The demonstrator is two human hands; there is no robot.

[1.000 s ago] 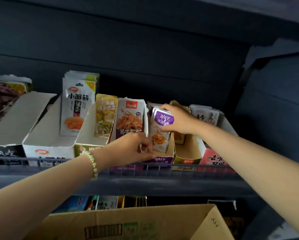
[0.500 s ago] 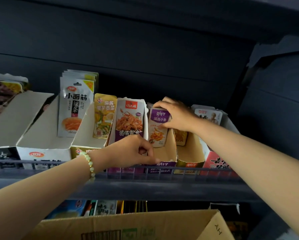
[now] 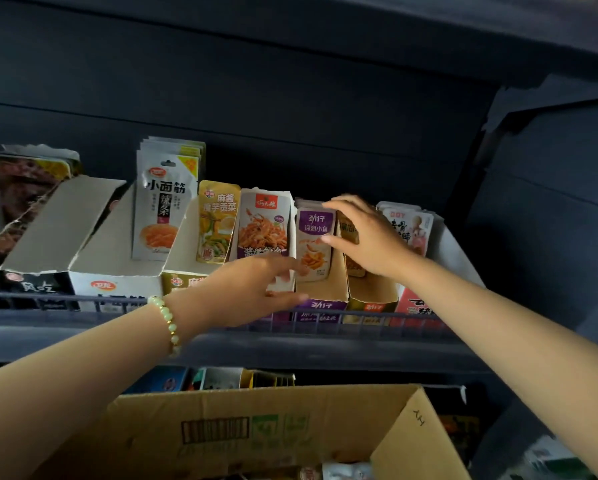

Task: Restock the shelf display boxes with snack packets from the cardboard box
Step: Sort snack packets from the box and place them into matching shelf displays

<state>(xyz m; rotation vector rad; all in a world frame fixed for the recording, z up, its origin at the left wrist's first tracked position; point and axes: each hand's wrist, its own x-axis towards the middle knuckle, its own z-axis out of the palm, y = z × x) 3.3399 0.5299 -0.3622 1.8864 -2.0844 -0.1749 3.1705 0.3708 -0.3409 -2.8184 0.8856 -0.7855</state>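
A stack of purple-topped snack packets (image 3: 314, 237) stands upright in the purple display box (image 3: 320, 304) on the shelf. My right hand (image 3: 370, 237) hovers at the stack's right side with fingers spread; the thumb touches the front packet and the fingertips lie over the stack's top. My left hand (image 3: 249, 289), wearing a bead bracelet, pinches the white side wall at the box's front left corner. The open cardboard box (image 3: 221, 407) sits below the shelf at the bottom of the view, with a few packets (image 3: 342, 471) showing inside.
A wire rail (image 3: 359, 322) runs along the shelf's front edge. Neighbouring display boxes hold white packets (image 3: 162, 202), yellow packets (image 3: 216, 223) and orange-print packets (image 3: 262, 223). A yellow box (image 3: 372, 301) and a red box (image 3: 417, 303) stand to the right. More goods (image 3: 221, 377) fill the lower shelf.
My right hand lowered the purple packets into the display box and then loosened its grip, fingers spreading. My left hand stayed at the box's front corner.
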